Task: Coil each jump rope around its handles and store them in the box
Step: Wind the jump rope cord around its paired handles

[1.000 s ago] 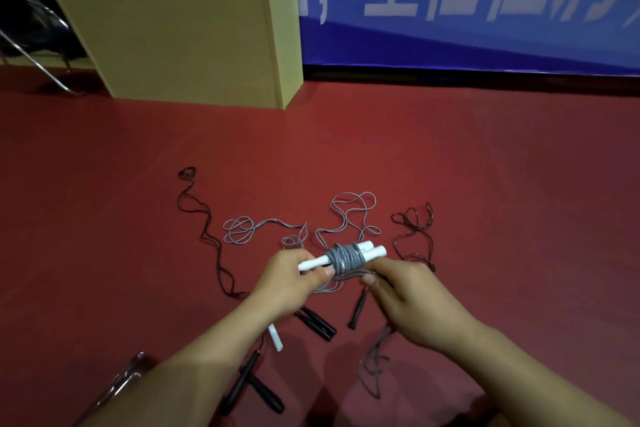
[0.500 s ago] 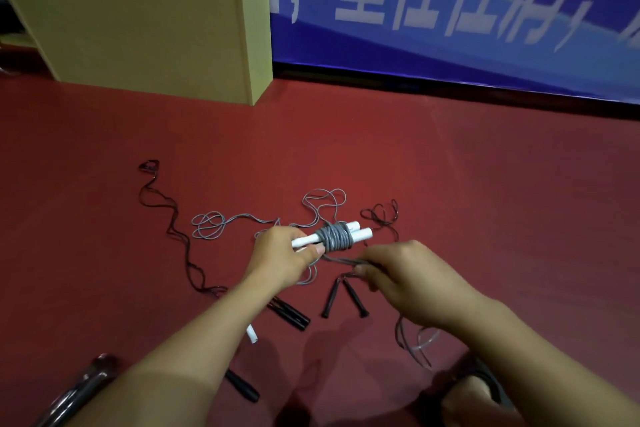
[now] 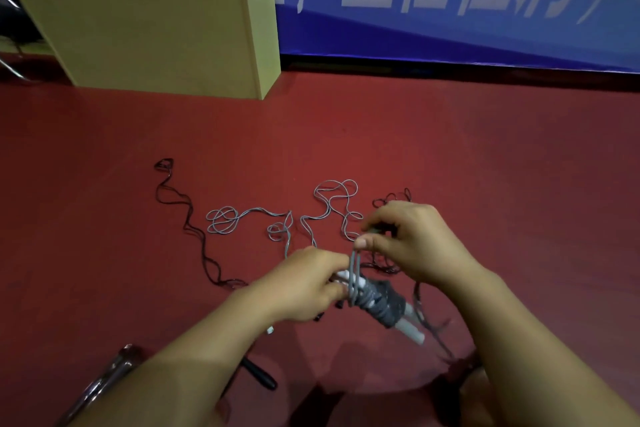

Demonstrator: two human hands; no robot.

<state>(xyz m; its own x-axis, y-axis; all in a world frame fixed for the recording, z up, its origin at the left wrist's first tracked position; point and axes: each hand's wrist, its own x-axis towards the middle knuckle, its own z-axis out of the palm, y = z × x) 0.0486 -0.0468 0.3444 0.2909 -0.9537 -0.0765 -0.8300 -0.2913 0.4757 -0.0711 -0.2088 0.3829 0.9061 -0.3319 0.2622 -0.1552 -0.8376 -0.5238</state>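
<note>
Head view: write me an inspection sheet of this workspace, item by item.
Surface: red floor, ropes strewn across it.
Job's things: white handles wound with grey rope, held above the floor; wooden box stands beyond.
Clutter: loose grey rope, thin black rope and black handle on the floor.
Grippers: left hand grips the white handles; right hand pinches the grey rope, pulled up taut.
Cables: nothing seen.
Surroundings: blue banner with white lettering; metal bar at lower left.
</note>
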